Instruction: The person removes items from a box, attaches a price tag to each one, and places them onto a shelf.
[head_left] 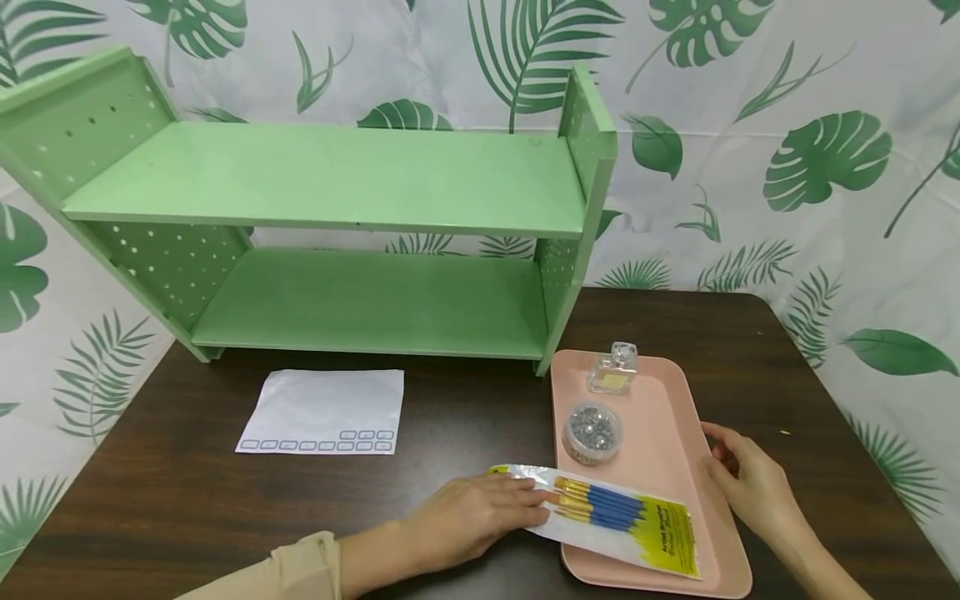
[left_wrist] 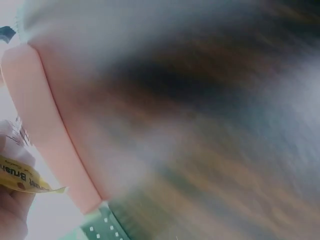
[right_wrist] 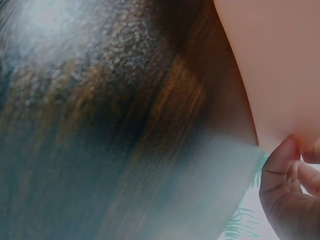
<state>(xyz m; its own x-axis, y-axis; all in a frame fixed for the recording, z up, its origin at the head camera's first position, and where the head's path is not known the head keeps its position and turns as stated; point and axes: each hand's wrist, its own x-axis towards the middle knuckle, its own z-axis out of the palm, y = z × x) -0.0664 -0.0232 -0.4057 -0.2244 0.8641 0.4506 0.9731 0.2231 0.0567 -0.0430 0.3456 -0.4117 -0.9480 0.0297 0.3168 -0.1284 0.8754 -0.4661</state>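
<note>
A clear-and-yellow packet of blue-handled paintbrushes lies slantwise over the front of a pink tray, its left end beyond the tray's rim. My left hand holds that left end, fingers across the top; its thumb is hidden in the head view. In the left wrist view, the packet's yellow part shows beside the hand. At the tray's right rim, my right hand grips the edge with curled fingers, also seen in the right wrist view. The tray also bears a round tub of silvery pieces and a glass bottle.
A green two-tier shelf stands at the back left of the dark wooden table. In front of it lies a white sheet with small printed boxes. Behind hangs a leaf-patterned cloth.
</note>
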